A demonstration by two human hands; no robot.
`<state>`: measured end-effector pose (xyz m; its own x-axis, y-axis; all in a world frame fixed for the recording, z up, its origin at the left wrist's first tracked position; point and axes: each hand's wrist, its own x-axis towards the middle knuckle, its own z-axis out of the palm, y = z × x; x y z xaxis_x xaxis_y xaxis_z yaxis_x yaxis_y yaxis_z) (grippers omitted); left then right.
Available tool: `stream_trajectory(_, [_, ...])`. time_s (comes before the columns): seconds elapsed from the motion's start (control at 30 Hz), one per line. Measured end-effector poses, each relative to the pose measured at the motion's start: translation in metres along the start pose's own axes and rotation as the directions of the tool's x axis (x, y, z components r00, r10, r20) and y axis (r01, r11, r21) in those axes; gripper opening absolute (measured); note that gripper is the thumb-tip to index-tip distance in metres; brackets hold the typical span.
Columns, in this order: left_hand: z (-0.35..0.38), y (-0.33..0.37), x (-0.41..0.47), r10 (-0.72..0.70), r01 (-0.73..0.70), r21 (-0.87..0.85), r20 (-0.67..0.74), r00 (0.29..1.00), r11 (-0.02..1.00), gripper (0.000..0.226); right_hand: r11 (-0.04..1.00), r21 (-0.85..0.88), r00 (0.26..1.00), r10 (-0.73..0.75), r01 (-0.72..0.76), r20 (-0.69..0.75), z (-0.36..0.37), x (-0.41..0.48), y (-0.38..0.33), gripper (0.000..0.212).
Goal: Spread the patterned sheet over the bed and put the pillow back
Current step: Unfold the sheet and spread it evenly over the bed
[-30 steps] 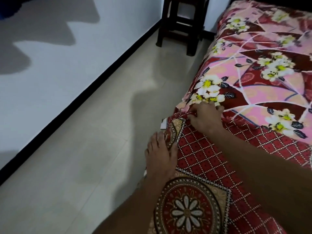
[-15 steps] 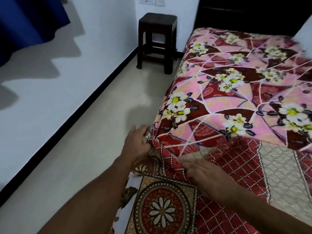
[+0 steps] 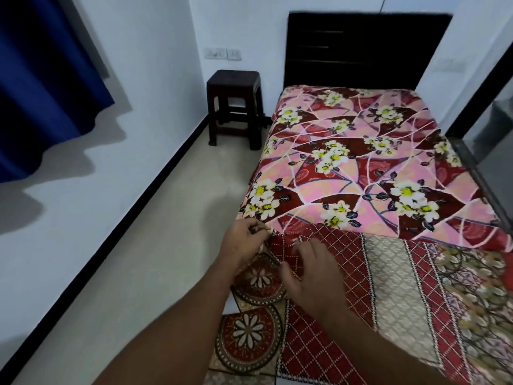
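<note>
The right hand [image 3: 311, 273] has slid toward the left hand [image 3: 244, 241], both pinching the edge of the patterned sheet [image 3: 388, 273], which covers only the foot end of the bed [image 3: 347, 173]; spreading seems barely begun, and it needs a pull toward the headboard [image 3: 361, 51].

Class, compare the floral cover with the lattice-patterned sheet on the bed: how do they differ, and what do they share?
The floral cover shows white-and-yellow flowers on pink; the patterned sheet shows red lattice, a beige band and round medallions. The floral cover lies smooth up to the headboard; the patterned sheet covers only the near end, bunched where held. Both are red-toned printed cloths.
</note>
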<state>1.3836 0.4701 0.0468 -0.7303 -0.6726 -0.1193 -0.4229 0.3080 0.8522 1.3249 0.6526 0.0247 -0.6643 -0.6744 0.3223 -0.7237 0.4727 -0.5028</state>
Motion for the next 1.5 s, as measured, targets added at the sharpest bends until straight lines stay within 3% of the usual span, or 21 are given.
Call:
stream_trajectory(0.13, [0.001, 0.054, -0.033, -0.059, 0.074, -0.094, 0.159, 0.986, 0.993, 0.008, 0.946, 0.287, 0.987, 0.125, -0.149, 0.101, -0.025, -0.008, -0.056, 0.03])
stream_trajectory(0.27, [-0.01, 0.095, -0.055, -0.137, 0.186, -0.181, 0.254, 0.957, 0.966, 0.014, 0.889, 0.396, 0.971, 0.237, -0.229, 0.029, -0.063, -0.015, -0.071, 0.018])
stream_trajectory(0.43, [-0.023, 0.142, -0.085, -0.15, 0.237, -0.168, 0.412, 0.899, 0.957, 0.024, 0.831, 0.492, 0.955, 0.295, -0.258, 0.003, -0.112, -0.022, -0.069, 0.01])
stream_trajectory(0.57, [-0.019, 0.168, -0.106, -0.168, 0.276, -0.163, 0.483, 0.86, 0.947, 0.017, 0.652, 0.621, 0.889, 0.419, -0.435, 0.182, -0.14, -0.027, -0.063, 0.012])
stream_trajectory(0.67, [-0.016, 0.189, -0.115, -0.152, 0.225, -0.105, 0.466, 0.872, 0.969, 0.015, 0.58, 0.647, 0.844, 0.497, -0.496, 0.201, -0.155, -0.028, -0.059, 0.013])
stream_trajectory(0.8, [-0.014, 0.203, -0.123, -0.059, 0.067, 0.0, 0.449, 0.892, 0.998, 0.015, 0.602, 0.628, 0.849, 0.489, -0.493, 0.198, -0.165, -0.025, -0.048, 0.015])
stream_trajectory(0.9, [-0.011, 0.204, -0.128, -0.019, 0.024, -0.009, 0.413, 0.911, 1.0, 0.017, 0.625, 0.607, 0.849, 0.498, -0.491, 0.175, -0.186, -0.024, -0.057, 0.011])
stream_trajectory(1.03, [-0.015, 0.218, -0.132, -0.033, 0.12, -0.16, 0.462, 0.886, 0.98, 0.017, 0.647, 0.599, 0.843, 0.53, -0.472, 0.091, -0.214, -0.027, -0.065, 0.015])
stream_trajectory(1.17, [-0.021, 0.238, -0.136, 0.015, 0.125, -0.261, 0.476, 0.879, 0.957, 0.015, 0.679, 0.594, 0.863, 0.502, -0.431, 0.053, -0.237, -0.027, -0.075, 0.011])
stream_trajectory(1.27, [-0.022, 0.249, -0.139, 0.026, 0.127, -0.284, 0.479, 0.877, 0.95, 0.017, 0.714, 0.556, 0.876, 0.479, -0.425, 0.054, -0.254, -0.029, -0.082, 0.033])
stream_trajectory(1.4, [-0.024, 0.255, -0.145, 0.038, 0.14, -0.306, 0.511, 0.859, 0.942, 0.012, 0.7, 0.587, 0.869, 0.494, -0.407, 0.012, -0.266, -0.032, -0.084, 0.01])
stream_trajectory(1.5, [-0.022, 0.254, -0.149, 0.058, 0.129, -0.307, 0.535, 0.843, 0.943, 0.018, 0.697, 0.591, 0.856, 0.516, -0.406, -0.021, -0.274, -0.037, -0.082, 0.013])
